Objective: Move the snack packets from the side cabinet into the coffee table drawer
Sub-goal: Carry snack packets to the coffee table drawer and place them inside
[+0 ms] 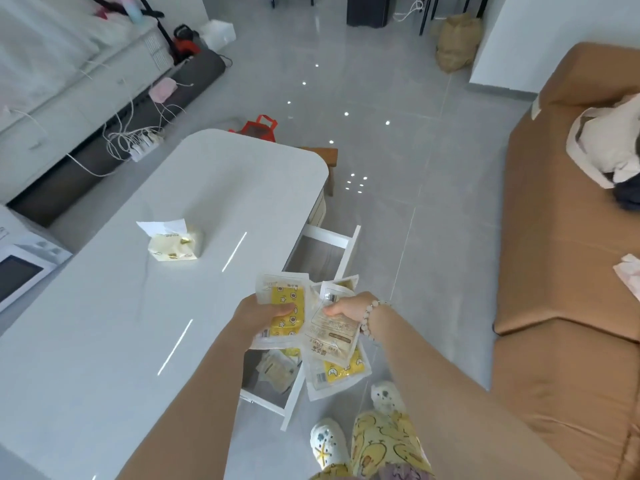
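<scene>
1. Packets point(332, 344): flat, glossy plastic pouches with clear edges and yellow printed panels. I see them fanned in two bunches, one in each hand, above the open drawer.
2. Left hand point(263, 315): the thumb pinches one bunch from on top. The fingers beneath are hidden from me.
3. Right hand point(346, 308): thumb and curled fingers pinch the other bunch near its upper edge. A bead bracelet point(369, 320) circles the wrist.
4. Drawer point(289, 407): a white, box-shaped drawer pulled out of the table's side, with more pouches lying inside.
5. Table point(156, 323): smooth white top with rounded corners, mirroring light strips. A soft tissue pack point(171, 242) rests on it.
6. Sofa point(571, 254): tan fabric, to my right across the glossy grey tiled floor point(398, 150).
</scene>
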